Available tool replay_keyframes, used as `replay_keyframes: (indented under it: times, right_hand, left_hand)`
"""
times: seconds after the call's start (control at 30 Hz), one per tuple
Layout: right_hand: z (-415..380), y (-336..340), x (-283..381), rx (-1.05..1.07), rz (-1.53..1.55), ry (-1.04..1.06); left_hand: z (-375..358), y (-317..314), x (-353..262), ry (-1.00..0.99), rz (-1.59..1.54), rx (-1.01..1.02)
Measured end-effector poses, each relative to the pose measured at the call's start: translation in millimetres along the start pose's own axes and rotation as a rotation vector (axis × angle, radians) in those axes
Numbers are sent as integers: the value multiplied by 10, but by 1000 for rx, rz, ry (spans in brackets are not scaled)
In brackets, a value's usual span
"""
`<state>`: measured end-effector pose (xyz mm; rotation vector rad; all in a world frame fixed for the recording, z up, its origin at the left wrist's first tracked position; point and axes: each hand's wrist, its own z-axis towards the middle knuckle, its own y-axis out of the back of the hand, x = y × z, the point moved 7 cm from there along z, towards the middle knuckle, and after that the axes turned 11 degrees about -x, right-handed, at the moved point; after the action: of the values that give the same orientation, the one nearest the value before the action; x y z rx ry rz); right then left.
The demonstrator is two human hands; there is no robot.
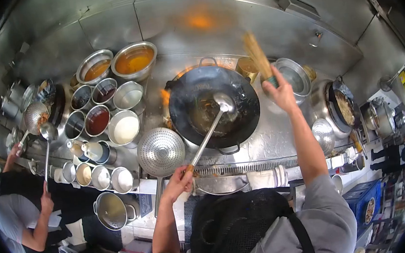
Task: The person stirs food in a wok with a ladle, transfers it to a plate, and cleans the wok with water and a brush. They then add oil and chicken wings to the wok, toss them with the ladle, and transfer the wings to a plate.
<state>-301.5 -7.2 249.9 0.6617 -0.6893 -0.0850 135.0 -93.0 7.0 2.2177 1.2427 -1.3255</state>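
My left hand [178,181] grips the wooden end of a long steel ladle [223,103], its round bowl resting in the black wok [241,122] at centre. My right hand [282,94] is closed around a raised bamboo brush [257,53], blurred, beyond the wok's right rim. Flames lick the wok's left edge. Brushed-steel counter [272,144] and walls surround; round sauce pots [124,126] sit left beside a perforated strainer [161,151].

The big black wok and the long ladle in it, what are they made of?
The wok looks like dark, seasoned iron or steel: matte black inside, with metal loop handles. The ladle seems bare steel, with a shiny silver bowl and shaft; its end in the left hand looks orange-brown, perhaps wood.
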Motion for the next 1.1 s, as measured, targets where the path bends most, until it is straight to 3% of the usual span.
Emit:
replay_keyframes:
  times: [0.03,0.07,0.1,0.13,0.2,0.23,0.27,0.33,0.4,0.53,0.57,0.63,0.67,0.73,0.8,0.9,1.0,1.03,1.1]
  right_hand:
    - [15,128,147,-10,-1,-4]
    - [14,251,194,-41,57,-199]
    - [-23,344,153,-77,117,-393]
    - [-89,259,-57,-94,115,-391]
    - [-219,37,-376,-158,-88,114]
    - [-328,-51,-443,372,-471,227]
    - [-300,116,-441,350,-472,214]
    - [-221,414,-334,790,-915,77]
    - [64,823,-327,677,-876,94]
    - [510,1829,266,-6,-420,275]
    - [420,1801,332,-13,-427,258]
    - [294,1958,478,-306,-62,148]
    - [185,1850,364,-110,-229,409]
    - [-112,1745,180,378,-795,220]
    - [-191,2013,-217,580,-979,309]
    - [-505,2498,-727,255,-835,173]
    - [-971,2577,-1238,265,-681,-107]
    - [-1209,2508,-1453,159,-452,53]
    - [-1580,2234,-1433,217,-250,-279]
  left_hand:
    - [-62,-82,-91,-6,174,22]
    - [-32,-139,-23,-12,180,30]
    - [18,-188,36,-130,228,35]
    - [44,-245,28,-251,273,42]
    - [-2,-279,43,-172,228,50]
    - [-34,-252,61,-285,189,48]
    - [-76,-202,72,-396,148,47]
    - [-185,-142,-27,-438,153,46]
    - [-361,-16,-144,-507,320,-62]
    - [-564,-50,-409,-606,462,-108]
    - [-579,-95,-431,-605,473,-92]
    - [-605,-236,-484,-633,448,-22]
    - [-607,-278,-466,-635,454,-16]
    - [-604,-442,-373,-603,311,132]
    - [-588,-596,-197,-497,283,185]
    - [-543,-846,299,-354,247,248]
    - [-435,-1371,770,-361,190,275]
    - [-364,-1560,983,-313,175,297]
    - [-306,-1874,1315,-199,139,312]
